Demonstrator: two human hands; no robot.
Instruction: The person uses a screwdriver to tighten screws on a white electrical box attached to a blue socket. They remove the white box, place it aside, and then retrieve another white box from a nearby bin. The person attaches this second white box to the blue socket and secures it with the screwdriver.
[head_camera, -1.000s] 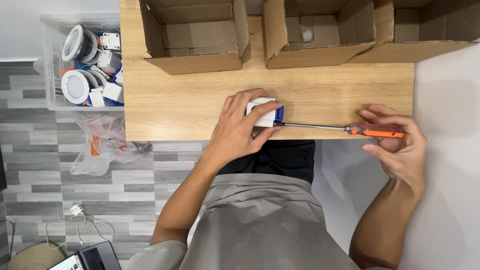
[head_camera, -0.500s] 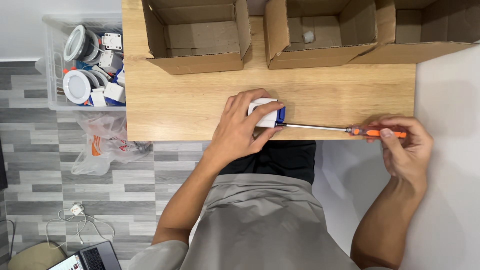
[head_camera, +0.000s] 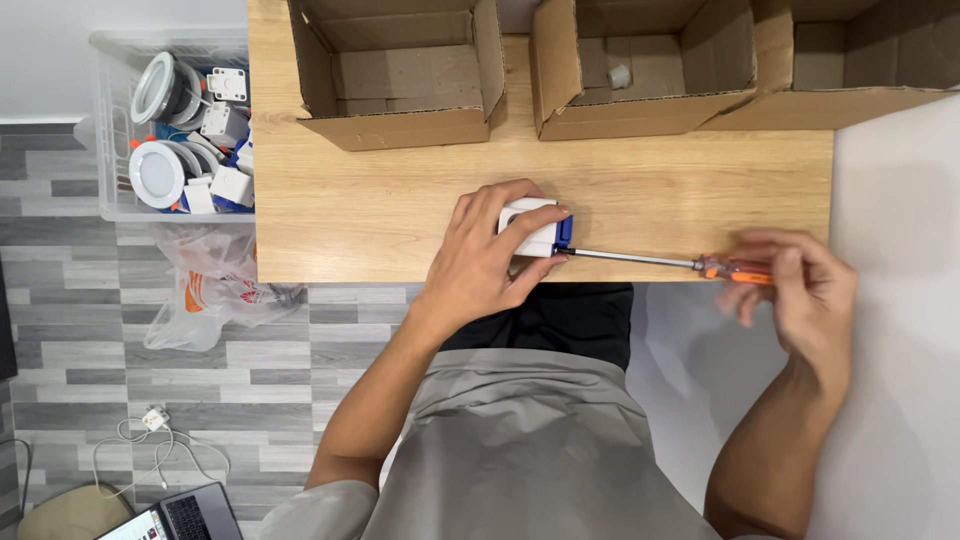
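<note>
Two hands engaged: left hand (head_camera: 487, 262) clamps white-and-blue plastic module (head_camera: 537, 228) on wooden table (head_camera: 380, 200); right hand (head_camera: 800, 290) pinches orange-handled screwdriver (head_camera: 660, 262), tip at module.

Screwdriver (head_camera: 655, 261) tip in hand-held white box (head_camera: 532, 228)

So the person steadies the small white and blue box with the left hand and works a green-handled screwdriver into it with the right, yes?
Not quite: the screwdriver handle is orange, not green, as the head view shows. The left hand does steady the white and blue box, and the right hand grips the handle.
</note>
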